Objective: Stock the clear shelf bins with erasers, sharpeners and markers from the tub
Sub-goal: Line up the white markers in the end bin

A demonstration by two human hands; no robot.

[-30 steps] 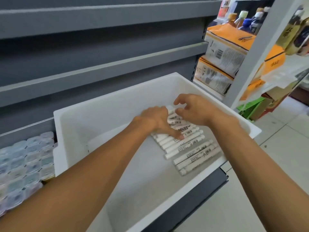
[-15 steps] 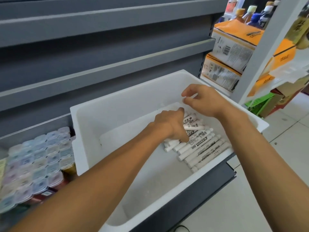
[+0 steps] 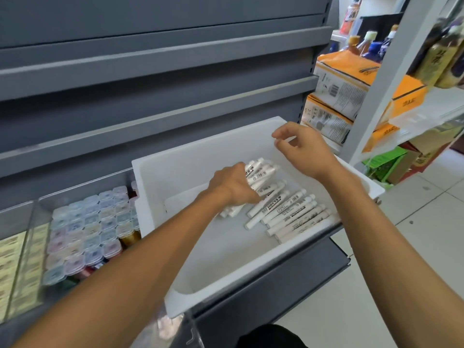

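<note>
Head view, looking down at a white tub (image 3: 200,156) that sat on a grey shelf (image 3: 288,280) in the centre of the frame, its near right corner reaching toward the shelf's front edge. The left hand (image 3: 233,189), entering from the lower left, was in the middle of the tub, its fingers curled round a bundle of white markers (image 3: 261,172) whose capped ends stuck out toward the upper right. The right hand (image 3: 303,149), entering from the lower right, hung above the tub's far right part with its fingers loosely bent, the thumb and forefinger close together; nothing could be seen held between them. A second group, a loose row of markers (image 3: 293,214), lay side by side on the tub floor along the right wall, just below and to the right of the gripped bundle; black print showed on their barrels but was too small to read. The left half of the tub floor was bare. At the left of the frame, touching the tub's left wall, stood the clear shelf bins (image 3: 34,217): the nearer compartment was packed with rows of small clear-lidded cases (image 3: 88,222) in pale colours, whose contents could not be told, and the compartment at the far left edge held yellowish packets (image 3: 15,267). Grey shelf boards (image 3: 150,71) crossed the upper left. At the upper right, stacked orange-and-white boxes (image 3: 346,81) and capped bottles (image 3: 371,43) stood behind a white upright (image 3: 391,79), with a green box (image 3: 384,162) lower down and a pale tiled floor (image 3: 426,209) at the right edge.
</note>
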